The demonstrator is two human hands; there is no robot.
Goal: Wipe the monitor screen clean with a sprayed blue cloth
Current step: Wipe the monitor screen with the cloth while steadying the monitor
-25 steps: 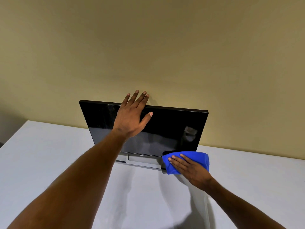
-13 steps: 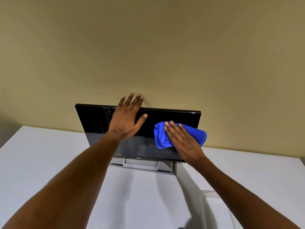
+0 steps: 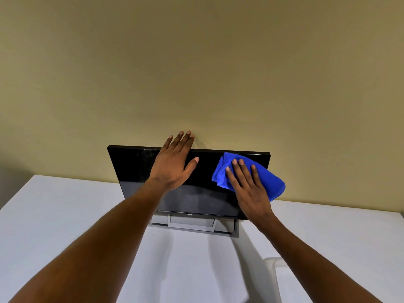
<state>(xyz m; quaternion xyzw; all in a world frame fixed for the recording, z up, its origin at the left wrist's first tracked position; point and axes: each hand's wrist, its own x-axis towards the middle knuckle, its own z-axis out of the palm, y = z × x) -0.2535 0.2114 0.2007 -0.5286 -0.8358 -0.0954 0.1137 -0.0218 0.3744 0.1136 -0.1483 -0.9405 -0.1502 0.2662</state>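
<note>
A black monitor (image 3: 131, 167) with a dark screen stands on a silver stand (image 3: 190, 224) at the back of the white table, tilted back towards the wall. My left hand (image 3: 172, 165) lies flat on the upper middle of the screen, its fingertips reaching over the top edge. My right hand (image 3: 249, 189) presses a folded blue cloth (image 3: 273, 182) flat against the upper right part of the screen. The cloth hangs past the monitor's right edge.
The white table (image 3: 54, 215) spreads out to both sides and towards me. A beige wall (image 3: 196, 73) rises right behind the monitor. A pale white object (image 3: 273, 272) shows at the lower right beside my right forearm, partly hidden.
My right hand slid the cloth from the bottom right corner of the monitor up the screen to the upper right. My left hand stayed on the top of the screen.
</note>
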